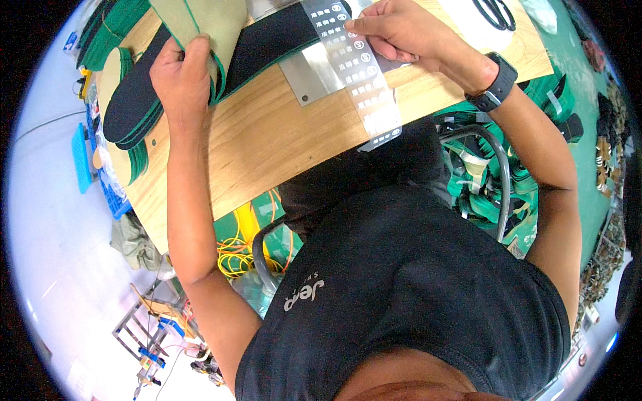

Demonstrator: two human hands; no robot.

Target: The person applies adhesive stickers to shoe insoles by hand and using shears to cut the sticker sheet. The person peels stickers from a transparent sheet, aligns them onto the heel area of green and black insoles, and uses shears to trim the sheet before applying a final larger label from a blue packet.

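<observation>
A wooden surface (267, 140) spans nine to one o'clock before us. At ten-thirty, our left hand (180, 77) holds a beige, green-edged insole (224, 17), near black insoles (134, 97) at ten. At half past twelve, our right hand's (401, 33) fingers pinch narrowly over a clear label strip (358, 80); we cannot tell whether they grip it.

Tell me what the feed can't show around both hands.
Head view, left hand: some fingers hidden by the hand itself.
Head view, beige piece: far end cut off by top edge.
Head view, clear label strip: far end cut off likewise.
Head view, right hand: its own fingers hide whether they grip the strip.
</observation>
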